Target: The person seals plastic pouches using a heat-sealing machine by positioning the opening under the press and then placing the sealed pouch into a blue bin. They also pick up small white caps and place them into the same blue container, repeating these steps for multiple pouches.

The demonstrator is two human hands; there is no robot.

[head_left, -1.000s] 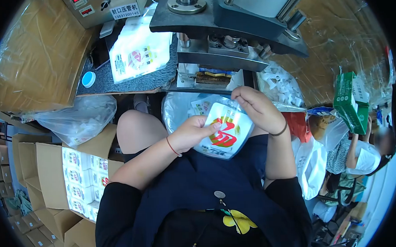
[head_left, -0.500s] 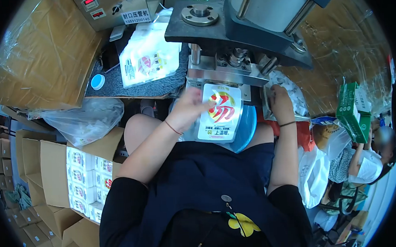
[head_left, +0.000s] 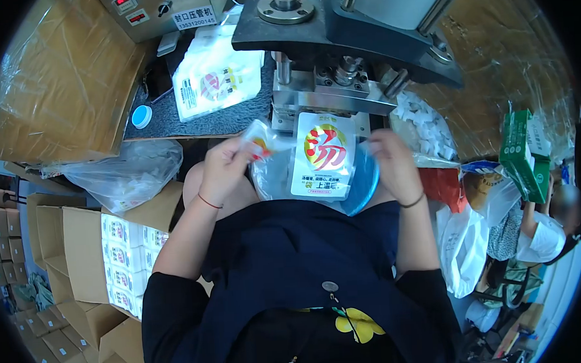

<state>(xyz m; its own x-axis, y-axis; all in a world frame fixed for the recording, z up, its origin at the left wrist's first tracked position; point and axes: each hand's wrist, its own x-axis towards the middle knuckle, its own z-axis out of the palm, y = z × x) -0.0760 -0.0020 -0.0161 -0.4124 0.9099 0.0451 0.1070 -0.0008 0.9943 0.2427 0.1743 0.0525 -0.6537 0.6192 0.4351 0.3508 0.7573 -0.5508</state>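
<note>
My left hand [head_left: 227, 159] pinches a small printed packet [head_left: 259, 139], partly blurred, left of the press. A white pouch with a red and yellow print [head_left: 324, 155] lies flat below the metal jaws of the press [head_left: 334, 102], over a round blue container [head_left: 362, 181]. My right hand [head_left: 393, 161] is just right of that pouch; its fingertips are smeared by motion, and I cannot make out whether they hold anything. More white pouches [head_left: 218, 81] lie stacked on the dark mat at the upper left.
A blue-white round cap [head_left: 142, 116] lies on the mat [head_left: 178, 126]. An open carton [head_left: 86, 255] of packets stands at left, below a clear plastic bag [head_left: 125, 176]. White scraps [head_left: 424, 127], a green box [head_left: 519, 155] and another person [head_left: 542, 235] are at right.
My left hand has moved left, off the pouch, and now holds a small packet. My right hand has come down and left from beside the press towards the pouch.
</note>
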